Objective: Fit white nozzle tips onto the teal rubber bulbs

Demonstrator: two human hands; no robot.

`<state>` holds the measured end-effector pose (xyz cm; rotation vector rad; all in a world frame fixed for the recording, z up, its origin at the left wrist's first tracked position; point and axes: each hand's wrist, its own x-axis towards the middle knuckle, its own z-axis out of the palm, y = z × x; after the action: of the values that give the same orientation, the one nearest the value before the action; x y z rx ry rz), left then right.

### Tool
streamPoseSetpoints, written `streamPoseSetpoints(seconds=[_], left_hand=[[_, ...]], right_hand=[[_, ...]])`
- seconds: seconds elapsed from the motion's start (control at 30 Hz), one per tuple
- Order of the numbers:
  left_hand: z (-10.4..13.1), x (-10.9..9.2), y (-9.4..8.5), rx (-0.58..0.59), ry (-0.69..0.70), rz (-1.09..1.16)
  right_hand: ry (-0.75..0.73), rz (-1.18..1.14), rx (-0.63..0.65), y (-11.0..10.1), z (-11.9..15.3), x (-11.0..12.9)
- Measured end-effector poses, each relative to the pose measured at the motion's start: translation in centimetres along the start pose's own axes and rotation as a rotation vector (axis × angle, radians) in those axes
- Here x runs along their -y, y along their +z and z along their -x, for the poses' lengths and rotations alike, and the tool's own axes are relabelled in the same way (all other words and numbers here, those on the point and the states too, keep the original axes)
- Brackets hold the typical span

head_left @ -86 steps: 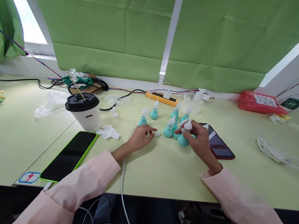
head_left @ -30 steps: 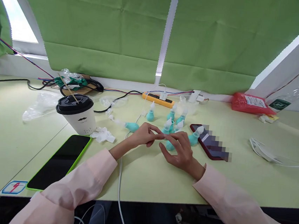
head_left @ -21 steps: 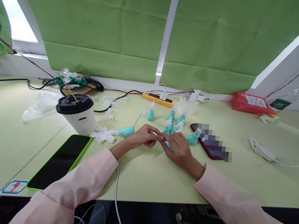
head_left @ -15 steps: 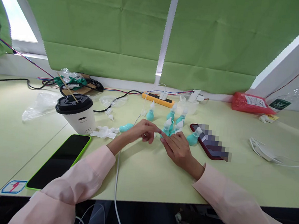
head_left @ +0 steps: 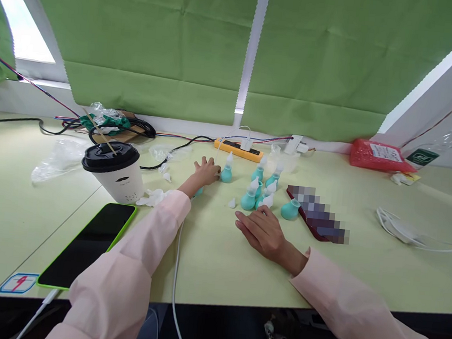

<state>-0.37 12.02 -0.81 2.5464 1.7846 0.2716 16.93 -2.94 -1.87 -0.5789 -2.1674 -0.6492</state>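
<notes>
My left hand (head_left: 206, 173) reaches over the table, palm down with its fingers apart, just left of a teal bulb with a clear tip (head_left: 226, 174). Part of another teal piece (head_left: 199, 192) shows beneath my left wrist. Resting on the table, my right hand (head_left: 265, 232) has its fingers extended and holds nothing. Several teal bulbs with clear tips (head_left: 249, 197) stand beyond it. A teal bulb without a tip (head_left: 290, 210) sits to its upper right, beside the dark red phone (head_left: 313, 215). One small white tip (head_left: 232, 202) lies between my hands.
On the left are a lidded paper cup (head_left: 123, 181), a green-edged phone (head_left: 91, 244) and crumpled plastic (head_left: 62, 159). An orange power strip (head_left: 239, 150) lies at the back. At right are a red package (head_left: 381, 155) and a white cable (head_left: 400, 229).
My left hand has moved away from my right hand, up and to the left, and its fingers have spread. The bulb near the dark red phone now shows no tip.
</notes>
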Motion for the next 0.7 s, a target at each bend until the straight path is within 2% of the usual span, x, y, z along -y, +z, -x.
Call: streamPoseSetpoints(seconds=[0.13, 0.27, 0.3, 0.33, 0.37, 0.43, 0.5, 0.57, 0.63, 0.7], left_hand=[[1.0, 0.1, -0.5, -0.043, -0.007, 0.031], [2.5, -1.0, -3.0, -0.2, -0.025, 0.133], [3.3, -1.7, -3.9, -0.304, -0.028, 0.329], [4.3, -2.7, -4.8, -0.36, -0.031, 0.556], [5.5, -3.7, -5.7, -0.364, -0.042, 0.767], [8.1, -5.7, -6.9, -0.274, 0.059, 1.086], [10.3, -7.0, -7.2, -0.124, 0.143, 1.253], [11.5, -7.1, -6.2, -0.02, 0.137, 1.297], [11.7, -6.1, -4.4, -0.052, 0.084, 1.283], [11.4, -4.6, -2.6, 0.01, 0.045, 1.302]], right_hand=[[0.033, -0.067, -0.013, 0.4, 0.2, 0.0], [0.181, -0.223, -0.037, 0.8, 0.4, 0.4], [0.263, -0.293, -0.045, 0.8, 0.3, 0.7], [0.361, -0.379, -0.048, 0.8, 0.2, 0.9], [0.473, -0.481, -0.042, 0.8, 0.1, 1.1], [0.696, -0.717, -0.007, 0.7, -0.2, 1.5], [0.881, -0.949, 0.075, 0.7, -0.5, 1.7], [1.053, -1.123, 0.176, 0.9, -0.6, 1.7], [1.188, -1.236, 0.248, 1.1, -0.6, 1.7], [1.259, -1.308, 0.258, 1.2, -0.6, 1.6]])
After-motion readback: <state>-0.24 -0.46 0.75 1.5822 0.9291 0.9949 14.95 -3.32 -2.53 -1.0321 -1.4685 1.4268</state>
